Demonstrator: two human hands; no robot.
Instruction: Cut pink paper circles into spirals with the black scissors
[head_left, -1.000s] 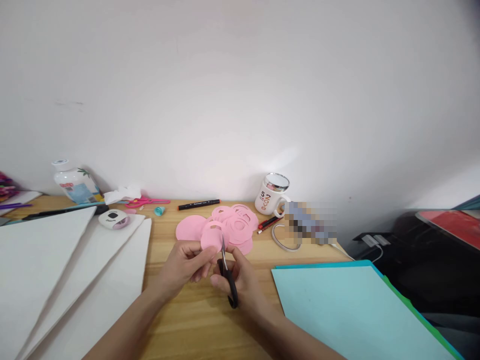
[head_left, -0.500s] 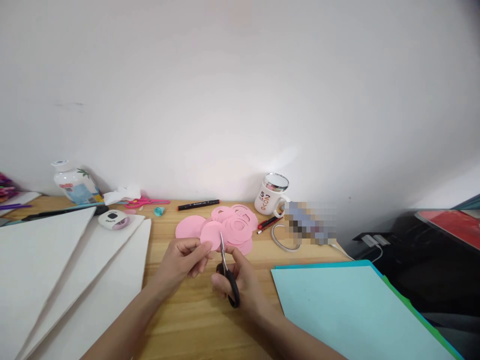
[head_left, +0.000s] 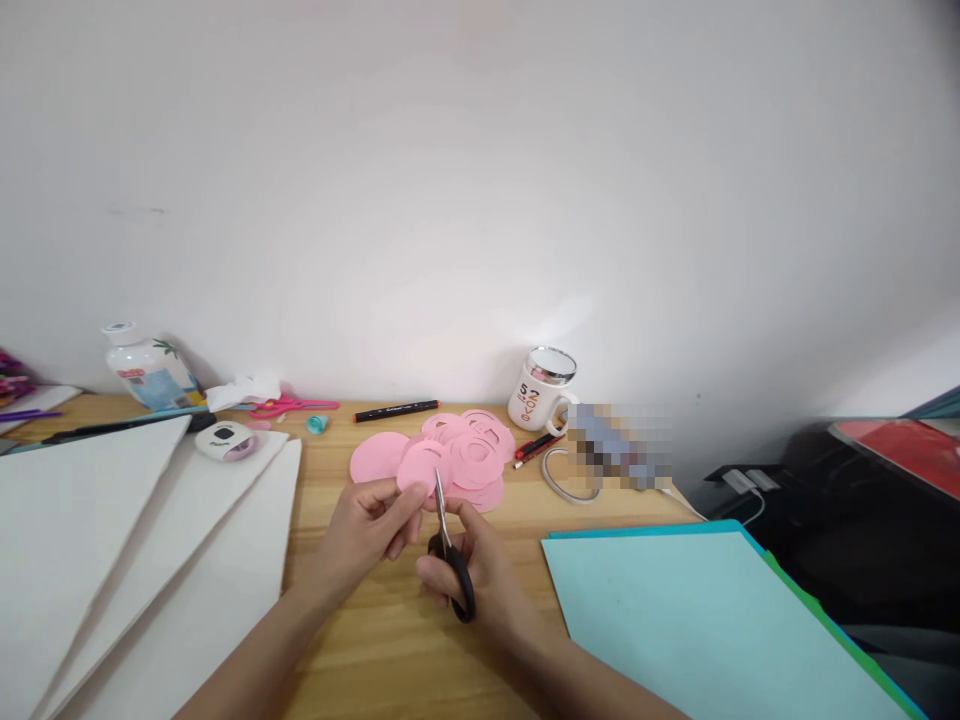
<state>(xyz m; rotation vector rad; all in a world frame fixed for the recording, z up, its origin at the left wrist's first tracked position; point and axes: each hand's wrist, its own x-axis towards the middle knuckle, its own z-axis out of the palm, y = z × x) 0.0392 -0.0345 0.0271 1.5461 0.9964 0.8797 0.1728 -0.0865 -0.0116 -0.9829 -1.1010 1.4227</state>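
Note:
My left hand (head_left: 367,530) pinches a pink paper circle (head_left: 421,467) by its lower edge, just above the wooden desk (head_left: 390,640). My right hand (head_left: 472,570) is closed through the black handles of a pair of scissors (head_left: 448,545), whose blades point up into the circle's right edge. Just behind lies a pile of pink paper circles and rings (head_left: 465,455).
Large white sheets (head_left: 112,540) cover the desk's left side, with a small white punch (head_left: 225,438) on them. Light blue paper (head_left: 697,620) lies at right. Along the wall stand a bottle (head_left: 146,370), pink scissors (head_left: 289,405), a black marker (head_left: 396,409), a mug (head_left: 541,388) and a tape ring (head_left: 566,475).
Both hands have shifted slightly left and down. The pink circle has turned in my left hand, and the scissors have tilted a little as they work along its edge.

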